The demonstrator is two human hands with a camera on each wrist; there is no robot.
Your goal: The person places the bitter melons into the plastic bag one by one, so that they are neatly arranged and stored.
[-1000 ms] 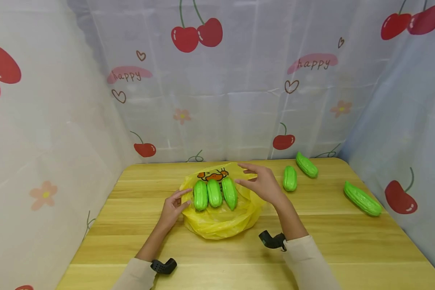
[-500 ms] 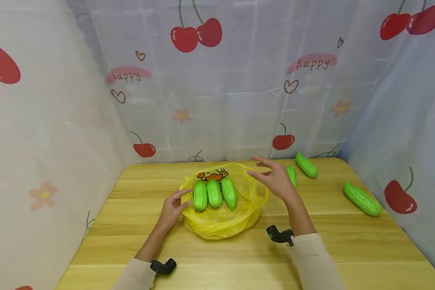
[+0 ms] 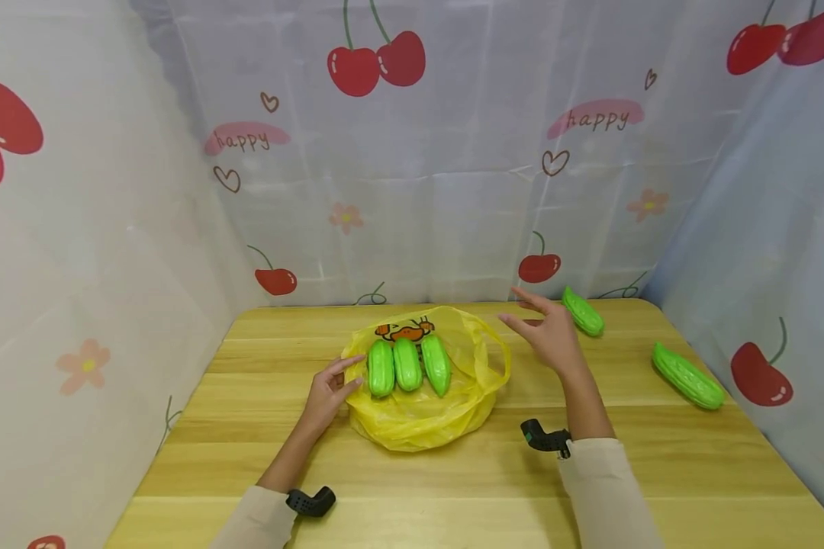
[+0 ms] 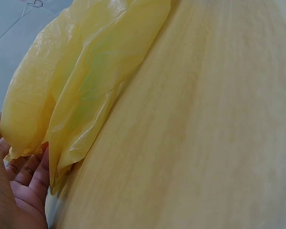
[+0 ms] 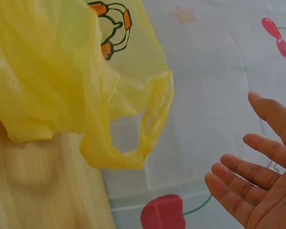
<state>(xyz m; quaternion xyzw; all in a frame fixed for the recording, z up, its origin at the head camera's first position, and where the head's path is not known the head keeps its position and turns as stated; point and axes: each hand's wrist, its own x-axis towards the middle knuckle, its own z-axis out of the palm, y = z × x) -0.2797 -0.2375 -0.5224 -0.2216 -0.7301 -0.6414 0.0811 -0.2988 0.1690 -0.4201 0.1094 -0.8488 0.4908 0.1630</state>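
Note:
A yellow plastic bag (image 3: pixel 415 435) with a duck face printed on it stands with its mouth spread wide on the table. Three glossy green, ridged, elongated vegetable-shaped pieces (image 3: pixel 407 364) lie side by side in it. My left hand (image 3: pixel 326 393) holds the bag's left edge between thumb and fingers; in the left wrist view the yellow film (image 4: pixel 93 90) hangs by the fingers. To the right of the bag, my right hand (image 3: pixel 548 335) is in the air, fingers and thumb apart, holding nothing. In the right wrist view the bag's loop handle (image 5: pixel 119 157) stands free of that hand.
One green piece (image 3: pixel 584 313) lies behind the right hand at the table's back edge, another (image 3: pixel 688 377) further right. The wooden table (image 3: pixel 412 511) meets a cherry-print curtain (image 3: pixel 412 191) at the back and sides. Wrist cameras sit on both sleeves.
My right hand has moved right, away from the bag's right edge, and now covers a green piece seen earlier. The bag's right handle has come into view. The left hand has stayed put.

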